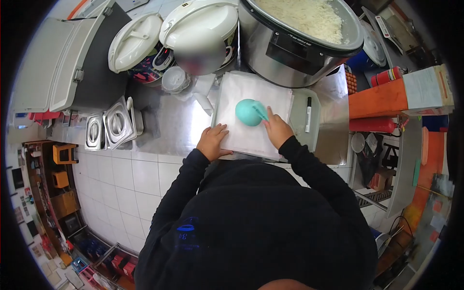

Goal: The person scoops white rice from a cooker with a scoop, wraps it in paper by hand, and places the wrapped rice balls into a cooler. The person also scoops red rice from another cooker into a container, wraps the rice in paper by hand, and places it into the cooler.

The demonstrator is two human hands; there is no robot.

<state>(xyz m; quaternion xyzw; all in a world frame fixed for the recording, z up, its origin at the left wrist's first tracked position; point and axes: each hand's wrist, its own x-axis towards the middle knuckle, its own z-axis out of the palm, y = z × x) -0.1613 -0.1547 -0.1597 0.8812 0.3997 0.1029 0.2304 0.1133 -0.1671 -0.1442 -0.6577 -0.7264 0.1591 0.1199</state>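
My right hand (278, 129) is closed round the handle of a turquoise bowl-shaped scoop (249, 112). The scoop's rounded underside faces up, over a stack of white paper sheets (251, 137). My left hand (211, 141) lies with its fingers spread on the lower left corner of the sheets and holds nothing. Under the sheets is a pale tray (312, 99), and a black-and-white marker (308, 114) lies on its right part.
A large cooker (285, 53) full of white rice stands behind the sheets. Two lidded cookers (135, 41) are at the back left. Metal lidded containers (116, 126) sit on the left. Further right are an orange ledge (377, 101) and stacked eggs (351, 82).
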